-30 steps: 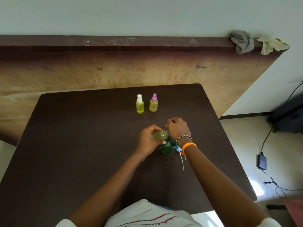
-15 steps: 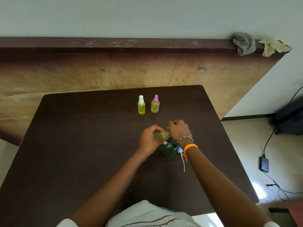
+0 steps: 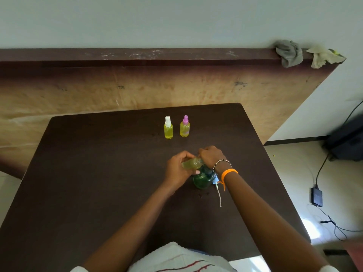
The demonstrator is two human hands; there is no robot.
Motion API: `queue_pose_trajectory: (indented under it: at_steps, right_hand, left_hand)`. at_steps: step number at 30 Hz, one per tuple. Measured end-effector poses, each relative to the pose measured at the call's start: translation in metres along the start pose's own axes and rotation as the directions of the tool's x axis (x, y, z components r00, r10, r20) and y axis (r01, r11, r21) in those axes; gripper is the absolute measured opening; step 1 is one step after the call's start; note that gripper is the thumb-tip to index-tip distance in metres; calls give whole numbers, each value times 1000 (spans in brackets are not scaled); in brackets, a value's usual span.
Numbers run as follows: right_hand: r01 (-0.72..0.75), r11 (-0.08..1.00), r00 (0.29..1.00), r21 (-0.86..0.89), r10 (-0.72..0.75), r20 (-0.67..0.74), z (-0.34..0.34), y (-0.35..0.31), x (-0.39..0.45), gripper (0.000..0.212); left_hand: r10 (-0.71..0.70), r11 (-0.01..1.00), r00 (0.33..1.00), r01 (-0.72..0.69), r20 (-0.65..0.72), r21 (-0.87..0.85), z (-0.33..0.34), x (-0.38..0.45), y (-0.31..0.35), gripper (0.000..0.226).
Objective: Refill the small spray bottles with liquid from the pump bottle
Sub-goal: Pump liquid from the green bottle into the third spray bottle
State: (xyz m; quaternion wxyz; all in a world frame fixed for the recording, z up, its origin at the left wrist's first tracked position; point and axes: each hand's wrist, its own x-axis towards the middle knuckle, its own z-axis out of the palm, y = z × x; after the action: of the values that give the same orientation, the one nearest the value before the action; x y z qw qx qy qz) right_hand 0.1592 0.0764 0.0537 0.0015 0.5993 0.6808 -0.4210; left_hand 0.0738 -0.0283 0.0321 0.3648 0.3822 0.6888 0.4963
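A green pump bottle (image 3: pixel 203 179) stands on the dark table (image 3: pixel 98 173), its pump head hidden under my right hand (image 3: pixel 211 156), which rests closed on top of it. My left hand (image 3: pixel 177 167) holds a small clear spray bottle (image 3: pixel 191 163) of yellow-green liquid tilted on its side, its neck against the pump's spout. A loose spray cap with a thin white dip tube (image 3: pixel 218 191) lies just right of the pump bottle. Farther back stand two filled small bottles, one with a white cap (image 3: pixel 168 128) and one with a pink cap (image 3: pixel 184 126).
A wooden board (image 3: pixel 137 91) leans against the wall behind the table, with two rags (image 3: pixel 289 54) on its top ledge. On the floor to the right lie a black power adapter (image 3: pixel 316 197), cables and a dark bag (image 3: pixel 347 142).
Both hands keep their hold on the small bottle and the pump head. The view has shifted slightly; nothing on the table has moved.
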Motion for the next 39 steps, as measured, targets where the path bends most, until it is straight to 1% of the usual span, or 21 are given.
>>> queue_pose_trajectory:
  at_steps: [3, 7, 11, 13, 17, 19, 21, 23, 25, 27, 31, 37, 39]
  right_hand:
    - [15, 996, 999, 89, -11, -48, 1, 1, 0, 37]
    - [27, 997, 989, 78, -15, -147, 6, 4, -5, 32]
    - [39, 997, 986, 66, -27, -167, 7, 4, -6, 30]
    - [33, 998, 989, 56, -25, -143, 5, 3, -5, 32]
    - [-9, 998, 1000, 61, 9, 1, 1, -1, -2, 37]
    - [-3, 998, 1000, 55, 1, 32, -1, -3, 0, 37]
    - [8, 996, 1000, 87, -8, 0, 0, 0, 0, 35]
    - [19, 992, 996, 123, -8, -91, 3, 3, -3, 34]
    - [21, 996, 983, 89, -5, -183, 5, 2, -7, 33]
    - [20, 998, 975, 55, -7, -222, 5, 1, -9, 32]
    - [29, 997, 980, 67, -15, -196, 5, 2, -10, 32]
    - [-31, 993, 995, 115, 42, -93, 2, 1, -7, 37]
    - [-24, 993, 995, 119, 35, -94, 2, 1, -6, 37]
  left_hand:
    - [6, 1000, 1000, -6, -3, -8, 0, 1, 0, 40]
    - [0, 1000, 1000, 0, -7, 27, 2, 2, -2, 43]
    - [0, 1000, 1000, 0, -14, 29, 1, 1, -2, 44]
    - [10, 1000, 1000, -9, -10, 26, 0, 1, -2, 44]
    - [10, 1000, 1000, -10, 3, -13, 0, 3, -4, 43]
    - [14, 1000, 1000, -13, 4, -15, 1, 4, -5, 43]
    - [11, 1000, 1000, -11, 2, -12, 1, 4, -5, 43]
    - [1, 1000, 1000, -1, 2, -8, 1, 3, -4, 43]
    - [1, 1000, 1000, -1, -3, 6, 2, 3, -4, 43]
    - [2, 1000, 1000, -2, -9, 13, 2, 4, -5, 43]
    - [-3, 1000, 1000, 3, -9, 16, 1, 2, -4, 44]
    - [6, 1000, 1000, -6, 5, -4, -1, 2, 0, 42]
    - [8, 1000, 1000, -8, 8, -7, -1, 2, -1, 41]
